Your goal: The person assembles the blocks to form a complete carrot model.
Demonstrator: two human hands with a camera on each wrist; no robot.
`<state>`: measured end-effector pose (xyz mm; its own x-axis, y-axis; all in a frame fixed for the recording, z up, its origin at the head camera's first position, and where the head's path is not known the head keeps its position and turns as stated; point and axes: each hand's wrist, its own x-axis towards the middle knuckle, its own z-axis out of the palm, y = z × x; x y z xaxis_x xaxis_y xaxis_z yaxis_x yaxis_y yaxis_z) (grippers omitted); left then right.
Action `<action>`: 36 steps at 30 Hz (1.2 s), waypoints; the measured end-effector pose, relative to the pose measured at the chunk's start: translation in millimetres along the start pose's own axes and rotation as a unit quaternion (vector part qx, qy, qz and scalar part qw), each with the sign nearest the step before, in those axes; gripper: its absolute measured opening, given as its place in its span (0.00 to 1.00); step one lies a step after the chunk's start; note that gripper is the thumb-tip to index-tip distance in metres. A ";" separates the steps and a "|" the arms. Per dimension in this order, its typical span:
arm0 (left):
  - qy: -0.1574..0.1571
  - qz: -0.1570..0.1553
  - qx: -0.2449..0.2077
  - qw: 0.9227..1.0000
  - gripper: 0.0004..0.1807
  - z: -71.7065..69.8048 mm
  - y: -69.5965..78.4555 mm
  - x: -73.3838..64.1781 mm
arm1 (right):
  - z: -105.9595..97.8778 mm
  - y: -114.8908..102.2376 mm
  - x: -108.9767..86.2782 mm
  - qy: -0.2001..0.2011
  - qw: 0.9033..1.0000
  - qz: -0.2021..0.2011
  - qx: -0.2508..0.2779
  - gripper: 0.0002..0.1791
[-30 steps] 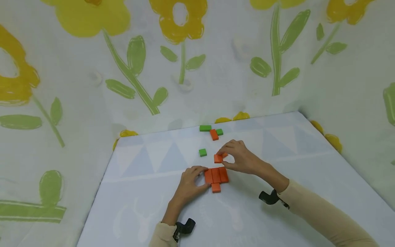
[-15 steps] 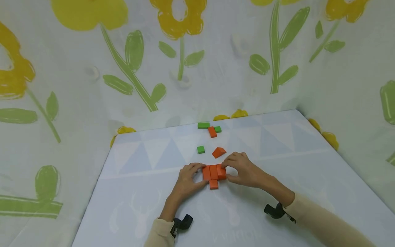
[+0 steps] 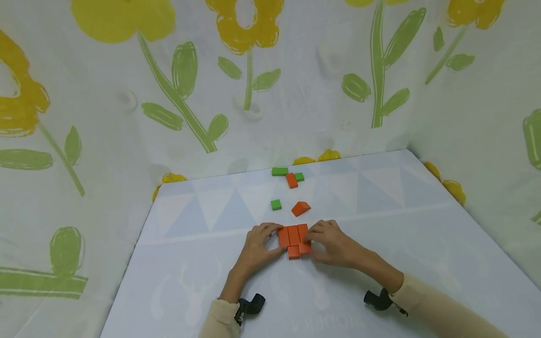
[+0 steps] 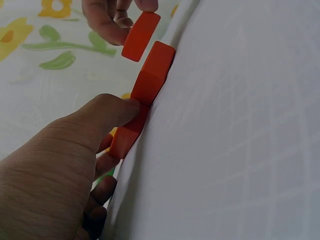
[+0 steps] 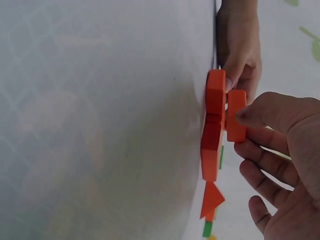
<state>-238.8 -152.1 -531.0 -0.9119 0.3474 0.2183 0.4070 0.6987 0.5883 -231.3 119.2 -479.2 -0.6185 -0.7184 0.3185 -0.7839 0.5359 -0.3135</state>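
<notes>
Three orange rectangular blocks (image 3: pixel 293 235) lie side by side on the table, and a small orange block (image 3: pixel 293 252) touches their near side. My left hand (image 3: pixel 258 246) grips the leftmost orange block (image 3: pixel 283 236), thumb at its near end and fingertips at the far end. In my right hand (image 3: pixel 336 244) a small orange block (image 3: pixel 304 248) is pinched between thumb and fingers, over the near end of the rightmost block. The left wrist view shows this pinched block (image 4: pixel 141 37) raised off the table. In the right wrist view my thumb presses on the pinched block (image 5: pixel 235 132).
Behind the row lie an orange triangular block (image 3: pixel 301 208) and a green square block (image 3: pixel 276 204). Farther back are a green rectangular block (image 3: pixel 280 172), an orange block (image 3: pixel 291 180) and a small green block (image 3: pixel 299 177). Flower-printed cloth (image 3: pixel 296 117) rises behind the table.
My right hand has brought the pinched block from beside the triangular block toward me, to the near right of the row. My left hand has kept its grip. The view has shifted slightly.
</notes>
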 end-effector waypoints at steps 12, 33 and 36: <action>0.000 -0.003 0.000 1.000 0.27 2.7 -1.8 0.0 | 8.9 5.8 -4.5 0.011 1.000 -0.017 -0.013 0.14; 0.003 -0.005 0.000 1.000 0.28 2.3 -3.9 0.3 | 15.8 3.6 -1.4 0.020 0.998 -0.044 -0.044 0.14; 0.001 -0.007 0.000 1.000 0.28 1.8 -3.2 0.0 | 16.2 2.7 -1.6 0.018 0.998 -0.041 -0.048 0.14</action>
<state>-240.1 -153.2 -534.3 -0.9175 0.3366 0.2120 0.3946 0.7035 0.5911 -231.5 114.6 -495.1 -0.5527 -0.7461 0.3712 -0.8322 0.5179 -0.1983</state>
